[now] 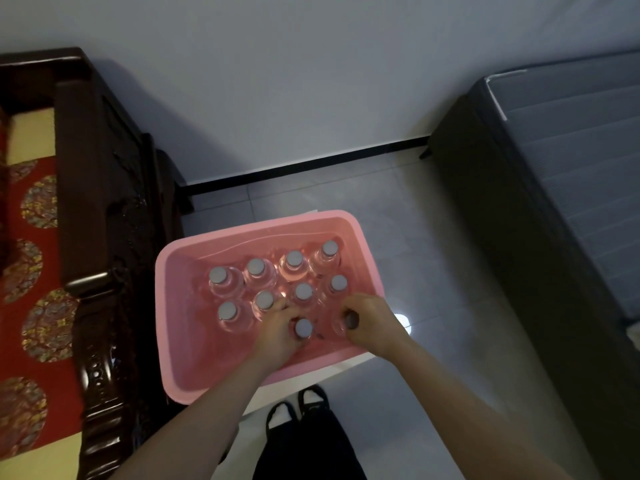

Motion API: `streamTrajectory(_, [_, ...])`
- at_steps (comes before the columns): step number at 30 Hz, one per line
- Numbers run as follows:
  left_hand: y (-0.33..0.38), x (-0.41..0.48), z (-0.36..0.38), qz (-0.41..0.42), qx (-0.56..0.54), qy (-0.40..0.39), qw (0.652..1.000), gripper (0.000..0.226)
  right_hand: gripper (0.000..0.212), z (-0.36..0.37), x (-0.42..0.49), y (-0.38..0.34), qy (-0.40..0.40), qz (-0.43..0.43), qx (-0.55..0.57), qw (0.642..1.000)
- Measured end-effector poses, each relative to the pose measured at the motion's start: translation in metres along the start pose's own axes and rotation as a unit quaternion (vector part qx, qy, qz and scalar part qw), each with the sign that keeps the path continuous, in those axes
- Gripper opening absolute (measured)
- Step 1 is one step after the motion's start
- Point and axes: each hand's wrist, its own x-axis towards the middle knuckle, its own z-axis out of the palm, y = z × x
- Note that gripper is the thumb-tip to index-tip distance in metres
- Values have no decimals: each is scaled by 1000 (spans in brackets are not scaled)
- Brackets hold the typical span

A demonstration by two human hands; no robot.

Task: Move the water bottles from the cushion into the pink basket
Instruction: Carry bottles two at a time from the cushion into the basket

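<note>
The clear plastic water bottles (255, 268) with grey round caps look pink-tinted inside the rectangular pink plastic basket (183, 341). Left of the basket, the red fabric cushion (38, 271) bears round multicoloured medallions and a pale yellow border, in a dark brown carved wood frame (90, 202). Beyond the basket lie pale grey floor tiles (398, 220); right of it, a dark grey striped mattress (571, 168).

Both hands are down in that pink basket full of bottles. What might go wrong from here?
The left hand and right hand each grip a bottle in the tightly packed basket. A knuckle may topple a neighbour. The basket's near left corner seems to overhang the white stand, so added weight might tip it.
</note>
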Motion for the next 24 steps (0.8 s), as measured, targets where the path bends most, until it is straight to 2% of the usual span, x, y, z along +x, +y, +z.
streamTrajectory(10, [-30, 4, 3, 39, 20, -55, 998, 27, 7, 25, 17, -5, -27, 38, -49, 998])
streamTrajectory(16, [-43, 8, 3, 98, 18, -70, 993, 30, 12, 32, 26, -8, -40, 43, -36, 998])
streamTrajectory(19, [-43, 7, 2, 102, 17, -69, 992, 30, 22, 34, 27, -7, -53, 57, -29, 997])
streamTrajectory(22, [-42, 5, -3, 91, 9, -77, 993, 46, 41, 33, 24, -4, -55, 68, -35, 996])
streamTrajectory(24, [-43, 3, -8, 86, 10, -93, 992, 60, 42, 32, 21, -2, -34, 77, -53, 995])
